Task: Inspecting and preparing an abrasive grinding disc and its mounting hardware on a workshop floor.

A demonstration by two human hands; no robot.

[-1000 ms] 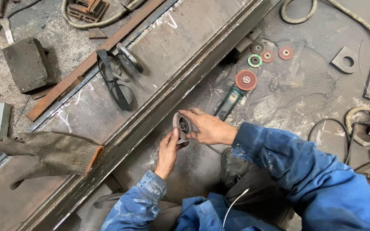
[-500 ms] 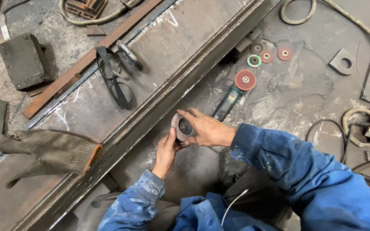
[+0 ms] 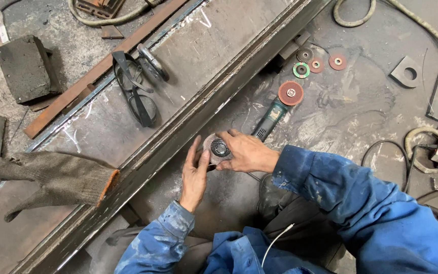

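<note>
While both grip: left hand | right hand | grinding disc

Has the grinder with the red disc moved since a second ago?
No. The grinder lies in the same spot beside the steel beam, its red disc just below the small discs; only the camera shifted slightly.

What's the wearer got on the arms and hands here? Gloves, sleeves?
Both hands bare: left hand, right hand. No gloves on; a knitted work glove lies apart on the steel beam. Long blue work-jacket sleeves, stained and paint-flecked, reach the wrists.
</note>
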